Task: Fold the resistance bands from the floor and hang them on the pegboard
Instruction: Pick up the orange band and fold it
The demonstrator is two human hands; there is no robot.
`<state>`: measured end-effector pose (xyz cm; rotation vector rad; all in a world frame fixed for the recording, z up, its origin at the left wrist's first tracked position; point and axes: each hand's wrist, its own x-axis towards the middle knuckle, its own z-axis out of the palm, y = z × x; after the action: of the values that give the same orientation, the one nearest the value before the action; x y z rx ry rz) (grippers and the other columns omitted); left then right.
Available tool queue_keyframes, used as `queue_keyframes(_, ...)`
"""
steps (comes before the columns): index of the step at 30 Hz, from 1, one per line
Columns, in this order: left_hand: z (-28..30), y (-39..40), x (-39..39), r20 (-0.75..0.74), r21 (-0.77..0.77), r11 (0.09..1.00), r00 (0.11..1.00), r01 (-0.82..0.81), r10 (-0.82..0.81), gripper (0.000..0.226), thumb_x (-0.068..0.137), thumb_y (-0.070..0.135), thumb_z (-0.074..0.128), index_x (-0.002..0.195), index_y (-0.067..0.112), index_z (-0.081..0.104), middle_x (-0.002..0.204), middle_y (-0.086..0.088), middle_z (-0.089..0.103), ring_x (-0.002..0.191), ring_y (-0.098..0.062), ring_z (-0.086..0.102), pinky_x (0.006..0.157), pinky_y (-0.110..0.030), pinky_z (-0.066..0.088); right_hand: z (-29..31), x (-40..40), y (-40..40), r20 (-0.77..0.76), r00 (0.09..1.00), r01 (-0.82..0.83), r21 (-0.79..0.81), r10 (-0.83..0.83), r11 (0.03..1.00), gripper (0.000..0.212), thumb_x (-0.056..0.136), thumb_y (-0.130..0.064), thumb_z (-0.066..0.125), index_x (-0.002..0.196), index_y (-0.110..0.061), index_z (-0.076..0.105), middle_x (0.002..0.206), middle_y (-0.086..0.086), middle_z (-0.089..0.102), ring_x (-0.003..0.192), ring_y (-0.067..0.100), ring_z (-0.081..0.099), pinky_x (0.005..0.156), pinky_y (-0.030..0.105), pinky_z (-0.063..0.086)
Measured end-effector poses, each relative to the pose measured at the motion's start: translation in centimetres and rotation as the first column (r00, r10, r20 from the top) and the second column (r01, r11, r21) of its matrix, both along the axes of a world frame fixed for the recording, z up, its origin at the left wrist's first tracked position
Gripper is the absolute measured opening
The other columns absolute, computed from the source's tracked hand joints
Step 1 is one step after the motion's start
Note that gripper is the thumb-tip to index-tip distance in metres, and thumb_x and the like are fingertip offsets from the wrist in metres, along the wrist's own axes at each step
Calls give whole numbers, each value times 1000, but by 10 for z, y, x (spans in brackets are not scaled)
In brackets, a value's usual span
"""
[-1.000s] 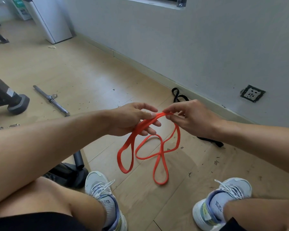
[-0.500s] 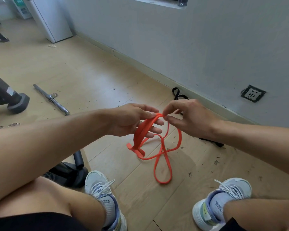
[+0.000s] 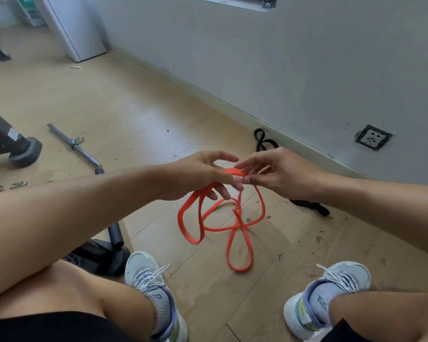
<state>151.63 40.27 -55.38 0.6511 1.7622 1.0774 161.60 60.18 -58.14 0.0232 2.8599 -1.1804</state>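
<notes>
Orange band point(image 3: 232, 227) is mid-air between the knees, top end gathered at both hands, loops hanging down toward the floor point(image 3: 134, 114). Left hand point(image 3: 200, 177) grasps a doubled section, fingers curled round it. Right hand point(image 3: 274, 174) pinches the top fold with thumb and forefinger, other fingers spread loose.

Changed in the last second: left loop, which half a second ago was bunched up short under the left hand, has dropped out longer again; the right loop and the long bottom loop hang about as before. Strands cross near the middle, so the band looks tangled, not neatly layered. Judgement: fold isn't settled yet, the gather slipped or is being redone; loops need evening out before one more fold.

Black band point(image 3: 266, 143) lies on the floor by the wall, partly hidden behind the right hand, untouched. Pegboard not in view, so hanging is a way off. Metal bar point(image 3: 72, 143) lies on the floor to the left, well apart.
</notes>
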Motion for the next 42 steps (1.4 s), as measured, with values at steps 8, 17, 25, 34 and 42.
queue_keyframes(8,4,0,0,-334,75,993,940,96,-65,45,100,18,59,143,23,47,96,-2,78,89,-17,74,87,-32,59,0,1,-3,56,998,27,-95,-22,995,6,89,-29,81,95,-29,79,90,-10,79,87,3,75,85,30,62)
queue_keyframes(17,14,-7,-13,-425,139,990,903,1,59,39,103,19,51,142,21,47,99,2,77,97,-13,73,94,-31,57,-15,-1,6,211,969,147,-84,-127,986,15,90,-25,80,104,-20,78,95,-4,81,90,9,77,97,39,60)
queue_keyframes(25,4,-9,-9,-459,-80,995,889,-57,14,35,84,35,77,112,17,67,94,-2,75,88,-16,72,72,-21,52,10,-3,6,-35,984,171,-139,-177,975,23,92,-16,78,109,-20,64,91,-5,78,86,9,77,88,35,63)
queue_keyframes(34,5,3,-4,-638,128,992,765,-5,86,21,85,35,74,96,18,74,80,7,75,76,-3,72,73,-21,61,17,1,-11,-143,982,104,-127,-122,986,23,89,-20,82,109,-21,72,95,-8,78,88,9,76,83,31,64)
queue_keyframes(42,14,1,-6,-562,359,931,780,-71,276,21,93,26,66,103,8,70,89,0,76,83,-8,75,77,-18,58,1,1,-2,54,993,110,-93,-106,990,15,95,-20,75,110,-21,75,101,-7,78,95,6,75,97,36,60)
